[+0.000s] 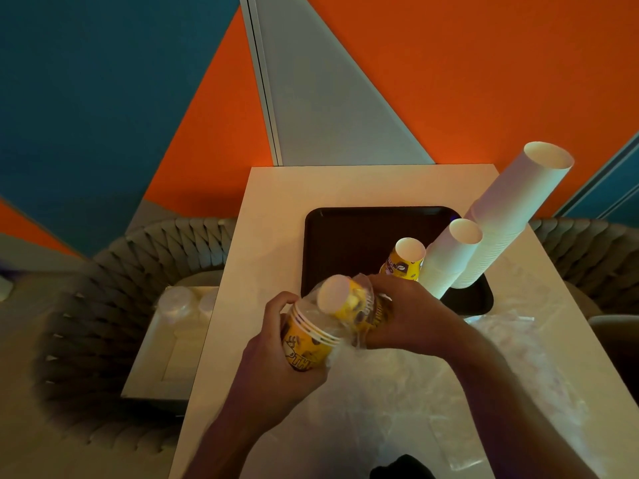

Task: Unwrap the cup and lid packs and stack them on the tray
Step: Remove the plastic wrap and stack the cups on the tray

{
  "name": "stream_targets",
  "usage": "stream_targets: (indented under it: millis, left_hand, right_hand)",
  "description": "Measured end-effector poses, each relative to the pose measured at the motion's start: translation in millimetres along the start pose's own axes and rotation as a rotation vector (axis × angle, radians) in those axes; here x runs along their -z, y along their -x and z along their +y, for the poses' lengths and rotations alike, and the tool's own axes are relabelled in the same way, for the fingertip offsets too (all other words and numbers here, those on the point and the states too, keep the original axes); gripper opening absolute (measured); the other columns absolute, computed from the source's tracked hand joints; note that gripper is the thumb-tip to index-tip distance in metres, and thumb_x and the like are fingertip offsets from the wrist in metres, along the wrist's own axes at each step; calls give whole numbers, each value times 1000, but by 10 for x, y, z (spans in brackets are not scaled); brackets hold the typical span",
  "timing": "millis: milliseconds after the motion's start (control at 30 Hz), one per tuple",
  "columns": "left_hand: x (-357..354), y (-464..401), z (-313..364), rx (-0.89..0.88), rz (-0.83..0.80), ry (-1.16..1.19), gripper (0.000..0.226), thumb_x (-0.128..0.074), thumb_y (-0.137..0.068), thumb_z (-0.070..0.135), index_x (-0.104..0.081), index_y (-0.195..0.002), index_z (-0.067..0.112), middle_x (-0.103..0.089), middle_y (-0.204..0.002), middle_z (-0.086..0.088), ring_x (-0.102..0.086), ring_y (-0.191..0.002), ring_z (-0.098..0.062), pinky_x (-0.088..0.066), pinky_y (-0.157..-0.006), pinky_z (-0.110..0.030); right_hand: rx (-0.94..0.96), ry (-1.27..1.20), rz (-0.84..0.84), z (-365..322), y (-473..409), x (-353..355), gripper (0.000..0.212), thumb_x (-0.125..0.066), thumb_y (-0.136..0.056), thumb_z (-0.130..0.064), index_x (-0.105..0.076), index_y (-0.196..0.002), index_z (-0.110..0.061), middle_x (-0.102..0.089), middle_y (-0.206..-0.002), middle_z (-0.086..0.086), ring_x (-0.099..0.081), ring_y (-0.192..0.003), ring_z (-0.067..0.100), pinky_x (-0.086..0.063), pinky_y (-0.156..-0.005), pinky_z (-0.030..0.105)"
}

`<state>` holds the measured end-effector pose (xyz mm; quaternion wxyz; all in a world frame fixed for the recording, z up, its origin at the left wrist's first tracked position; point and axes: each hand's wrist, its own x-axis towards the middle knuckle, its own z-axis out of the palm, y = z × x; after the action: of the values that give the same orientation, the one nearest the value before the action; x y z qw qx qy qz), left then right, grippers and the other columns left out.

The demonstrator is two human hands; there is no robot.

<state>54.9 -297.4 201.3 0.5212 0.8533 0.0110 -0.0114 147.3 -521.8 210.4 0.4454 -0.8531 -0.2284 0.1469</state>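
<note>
A: Starting far left, what's on the low side table [162,357]?
B: A pack of clear lids [185,305], wrap looks on. Prob parked there till the cups are done. Count: can't tell, too blurry.

A: And the hands?
B: Left hand [276,350] has its fingers curled round a nested bunch of yellow cups [311,337], rims pointing up and away. I see approx 3–4 rims; the rest is hidden by the palm. Right hand [401,316] is clamped on the plastic wrap [359,305] and the yellow cups inside it, just beside the left. One hand braces, the other peels, I'd say, so the wrap slides off w/o the cups spilling.

A: So the pack is where?
B: In the air, over the near edge of the black tray [363,229], above the table [345,184].

A: On the tray?
B: 3 stacks, all on its right side: 1 short yellow stack [406,261], then 2 white stacks [453,257], the right one [518,209] much taller. Grouped at one side, prob to leave room for more.

A: Anything further right?
B: Loose clear plastic [511,340] lying on the table near the right arm. Discarded wrap, I'd guess. Number of pieces: can't tell.
</note>
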Motion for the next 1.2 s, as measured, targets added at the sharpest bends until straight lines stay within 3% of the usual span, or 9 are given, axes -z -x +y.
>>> stream_targets:
  millis: [233, 300, 400, 600, 667, 767, 833, 1000, 1200]
  left_hand:
    - [20, -19, 65, -10, 44, 33, 88, -93, -65, 14, -37, -124, 48, -64, -105, 24, -71, -86, -7, -59, -67, -24]
    - [40, -21, 61, -4, 60, 41, 87, -92, -65, 14, -38, -124, 47, -66, -105, 23, -71, -86, -7, -60, -69, -25]
    - [40, -16, 68, 7, 73, 49, 85, -92, -66, 18, -38, -123, 48, -66, -106, 27, -70, -90, -4, -58, -70, -20]
    - [12, -6, 63, 17, 64, 63, 84, -92, -66, 21, -38, -125, 46, -67, -107, 26, -70, -92, -4, -57, -72, -19]
    - [18, -4, 54, 15, 68, 58, 83, -92, -66, 22, -38, -125, 46, -66, -107, 27, -70, -92, -3, -57, -72, -19]
    - [22, -3, 47, 13, 73, 51, 84, -92, -66, 23, -38, -126, 46, -65, -108, 28, -70, -93, -2, -57, -71, -18]
    - [20, 0, 34, 14, 73, 49, 85, -92, -67, 22, -37, -127, 46, -66, -108, 27, -70, -92, -3, -58, -72, -19]
    - [7, 11, 21, 14, 67, 39, 85, -92, -67, 20, -37, -127, 45, -65, -108, 27, -70, -92, -2, -57, -71, -19]
    - [-7, 12, 15, 1, 71, 52, 86, -92, -66, 20, -37, -127, 44, -65, -107, 27, -70, -90, -3, -57, -70, -19]
  right_hand:
    - [8, 67, 172, 132, -1, 21, 51, -91, -60, -43, -54, -94, -51, -60, -100, -15, -60, -93, 4, -50, -76, 30]
    - [-23, 45, 287, 120, -1, 115, 55, -86, -58, -47, -54, -103, -52, -64, -104, -13, -64, -94, 4, -54, -78, 31]
    - [-17, -29, 457, 80, -6, 274, 73, -91, -66, -27, -51, -125, -41, -62, -117, -11, -63, -103, 5, -55, -85, 30]
    - [-21, -74, 604, 119, -91, 440, 75, -86, -78, -15, -37, -132, -35, -54, -110, -39, -61, -98, -11, -49, -73, 9]
    - [-53, -38, 610, 166, -125, 444, 72, -84, -80, -15, -38, -133, -32, -53, -111, -38, -61, -97, -7, -47, -74, 10]
    - [-106, -1, 608, 290, -165, 405, 69, -83, -81, -16, -39, -131, -34, -61, -119, -7, -64, -102, 17, -55, -80, 32]
    - [-130, 45, 624, 365, -188, 364, 65, -83, -81, -17, -41, -127, -33, -61, -119, -1, -62, -104, 24, -56, -82, 40]
    - [-202, 105, 632, 539, -225, 252, 49, -81, -84, -20, -51, -123, -23, -59, -112, -4, -60, -100, 22, -51, -80, 38]
    - [-245, 193, 636, 610, -193, 151, 42, -77, -87, -19, -58, -125, -20, -64, -122, 0, -62, -104, 24, -52, -83, 39]
